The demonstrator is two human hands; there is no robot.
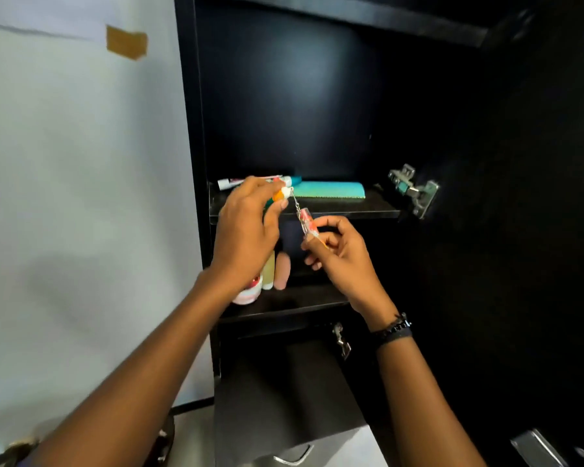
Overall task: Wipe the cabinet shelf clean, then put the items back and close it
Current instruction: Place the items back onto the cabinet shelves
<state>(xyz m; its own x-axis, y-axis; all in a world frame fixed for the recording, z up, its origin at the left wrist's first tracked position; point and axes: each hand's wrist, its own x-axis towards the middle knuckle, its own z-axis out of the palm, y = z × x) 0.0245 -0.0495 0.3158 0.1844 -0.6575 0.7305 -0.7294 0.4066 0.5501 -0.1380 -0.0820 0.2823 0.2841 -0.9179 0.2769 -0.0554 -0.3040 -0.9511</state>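
One chained trinket [299, 212] between left hand [246, 230], right hand [343, 254]

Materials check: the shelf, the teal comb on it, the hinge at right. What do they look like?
Shelf: probably black laminated board; matte top, and the front edge catches a sheen.
Comb: probably moulded plastic; uniform teal, fine even teeth, slight gloss.
Hinge: looks like bright plated or stamped steel, judging by the silvery reflections and folded shapes.
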